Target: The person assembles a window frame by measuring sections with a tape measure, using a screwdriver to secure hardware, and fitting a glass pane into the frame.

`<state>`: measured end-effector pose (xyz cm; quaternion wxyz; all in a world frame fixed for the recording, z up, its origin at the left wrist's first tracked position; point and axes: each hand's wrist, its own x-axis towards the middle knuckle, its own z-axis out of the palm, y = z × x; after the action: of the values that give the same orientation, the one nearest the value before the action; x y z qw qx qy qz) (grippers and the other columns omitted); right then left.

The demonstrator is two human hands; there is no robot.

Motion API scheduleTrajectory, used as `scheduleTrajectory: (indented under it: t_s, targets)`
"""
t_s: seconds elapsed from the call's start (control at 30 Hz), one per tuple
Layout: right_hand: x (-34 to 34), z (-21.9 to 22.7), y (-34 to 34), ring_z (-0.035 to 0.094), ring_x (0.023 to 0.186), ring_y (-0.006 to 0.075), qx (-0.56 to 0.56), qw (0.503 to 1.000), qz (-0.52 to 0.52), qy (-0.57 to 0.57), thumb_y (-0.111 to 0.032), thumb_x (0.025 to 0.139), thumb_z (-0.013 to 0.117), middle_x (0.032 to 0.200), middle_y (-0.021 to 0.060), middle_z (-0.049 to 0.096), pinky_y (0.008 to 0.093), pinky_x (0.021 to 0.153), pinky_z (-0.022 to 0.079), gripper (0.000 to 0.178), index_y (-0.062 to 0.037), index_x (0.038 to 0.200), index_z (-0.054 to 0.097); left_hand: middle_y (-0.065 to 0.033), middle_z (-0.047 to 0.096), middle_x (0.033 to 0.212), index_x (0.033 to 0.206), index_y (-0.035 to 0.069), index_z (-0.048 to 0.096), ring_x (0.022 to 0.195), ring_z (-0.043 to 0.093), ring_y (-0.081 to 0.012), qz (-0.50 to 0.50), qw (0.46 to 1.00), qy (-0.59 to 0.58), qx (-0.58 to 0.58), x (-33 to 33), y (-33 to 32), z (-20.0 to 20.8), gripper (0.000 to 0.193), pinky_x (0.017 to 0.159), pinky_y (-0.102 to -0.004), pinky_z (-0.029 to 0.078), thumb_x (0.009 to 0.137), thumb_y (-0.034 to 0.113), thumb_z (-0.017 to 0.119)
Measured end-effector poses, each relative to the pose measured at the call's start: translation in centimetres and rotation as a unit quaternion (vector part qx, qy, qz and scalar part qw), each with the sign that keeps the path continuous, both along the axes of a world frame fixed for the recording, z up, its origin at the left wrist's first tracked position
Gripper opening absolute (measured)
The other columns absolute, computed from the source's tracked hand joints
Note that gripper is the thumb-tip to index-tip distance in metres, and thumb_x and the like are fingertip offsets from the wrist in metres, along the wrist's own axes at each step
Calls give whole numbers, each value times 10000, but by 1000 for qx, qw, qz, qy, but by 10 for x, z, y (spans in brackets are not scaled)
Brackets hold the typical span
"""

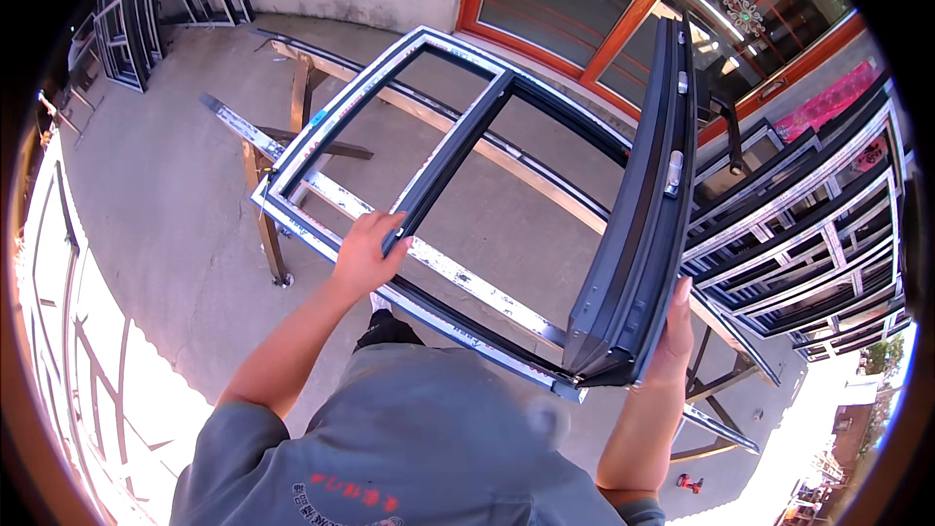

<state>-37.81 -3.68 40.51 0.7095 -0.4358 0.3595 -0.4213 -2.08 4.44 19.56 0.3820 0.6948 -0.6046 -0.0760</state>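
The window frame [317,121] encloses two openings; through them, ahead of our left fingers, we see the timber beams [482,281] beneath it and the floor. Just left of our right fingers, a dark panel [633,224] stands steeply at the frame's right end.

Our left hand [365,251] reaches forward, back upward, its fingers partly closed about the near end of the middle bar [458,151]. Our right hand [670,336] lies against the panel's outer side, thumb pointing forward; its other fingers are hidden, so we cannot tell how far they close.

White strips edge the frame; the panel is dark grey, with silver fittings [674,173] ahead of our right fingers. Farther right, more frames [828,253] stand stacked.
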Motion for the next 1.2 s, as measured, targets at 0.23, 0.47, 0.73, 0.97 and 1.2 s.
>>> scheduleTrajectory:
  t_s: [0.23, 0.47, 0.73, 0.97, 1.2]
  targets:
    - [170, -115, -12, 677, 981, 145, 106, 961, 73, 245, -560, 973, 735, 1090, 137, 706, 307, 881, 543, 756, 65, 1347, 533, -139, 701, 1122, 1260, 48, 706, 1064, 661, -346, -5, 997, 52, 65, 103, -5, -85, 352, 899, -427, 549, 914, 107, 728]
    - [228, -279, -14, 685, 1065, 177, 219, 913, 144, 314, -323, 1052, 686, 1174, 140, 702, 325, 988, 534, 538, 46, 1391, 490, -103, 677, 1118, 1220, 68, 721, 1078, 656, -306, -110, 982, 153, 29, 134, -38, -143, 361, 894, -416, 565, 859, 72, 743]
    - [242, -283, -17, 612, 1204, 211, 248, 899, 108, 344, -193, 992, 599, 1282, 119, 660, 376, 1120, 422, 520, 23, 1449, 476, -184, 456, 1577, 1271, 112, 715, 1493, 387, -416, -242, 951, 168, 95, 146, -59, -175, 519, 1161, -525, 426, 762, 131, 815]
    - [240, -283, -15, 574, 1238, 213, 239, 899, 84, 358, -171, 966, 576, 1326, 120, 636, 375, 1151, 370, 539, 32, 1455, 475, -172, 422, 1630, 892, 93, 797, 1550, 313, -404, -219, 960, 162, 62, 116, -91, -195, 238, 1230, -524, 344, 654, 83, 790]
    - [247, -281, -8, 641, 1047, 188, 233, 882, 59, 405, -238, 941, 578, 1188, 87, 669, 344, 951, 493, 515, 1, 1394, 525, -157, 454, 1609, 871, 73, 805, 1554, 315, -393, -250, 953, 141, 94, 122, -127, -187, 179, 1231, -516, 358, 694, 58, 781]
